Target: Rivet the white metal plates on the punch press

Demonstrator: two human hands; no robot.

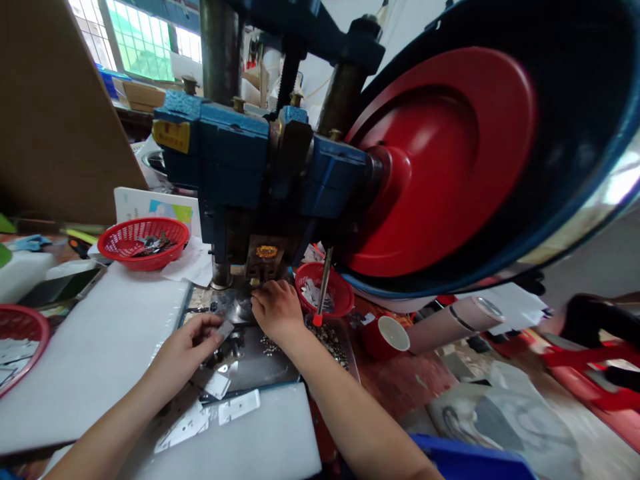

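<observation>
My left hand (pixel 197 341) pinches a small flat metal plate (pixel 225 329) between thumb and fingers, over the near left part of the press bed. My right hand (pixel 278 308) is at the tooling right under the press head (pixel 265 257). Its fingers are curled together, and whatever they hold is hidden. Around the hands stands a blue press (pixel 233 150) with a steel bed (pixel 270 367). Loose flat metal plates (pixel 239 407) with holes lie in front of the bed, some on white foam. Small metal parts (pixel 270 345) are scattered beside my right hand.
Red baskets of metal pieces stand left (pixel 144 261) and behind my right hand (pixel 345 300); another basket (pixel 43 340) is far left. A large red flywheel (pixel 450 160) fills the upper right. A red cup (pixel 373 340), pink flask (pixel 450 327) and blue bin (pixel 470 460) are right.
</observation>
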